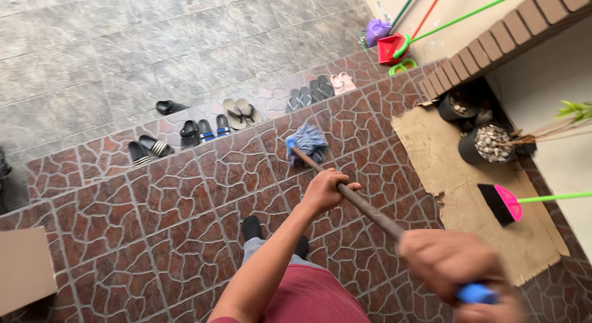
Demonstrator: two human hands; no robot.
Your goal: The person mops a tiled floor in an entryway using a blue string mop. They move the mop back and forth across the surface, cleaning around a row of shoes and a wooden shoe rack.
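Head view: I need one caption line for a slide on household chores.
Both hands, left and right, grip a mop on brown patterned floor tiles beside a row of sandals.

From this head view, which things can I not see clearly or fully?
- Right hand: blurred, partly cut by the bottom edge; its grip on the mop handle's blue end is unclear.
- Mop head: whether it touches the tiles cannot be told.
- Cardboard box: cut off by the left edge.
- Pink broom: its green stick leaves the right edge.
- Feet: mostly hidden under the left arm and red clothing.
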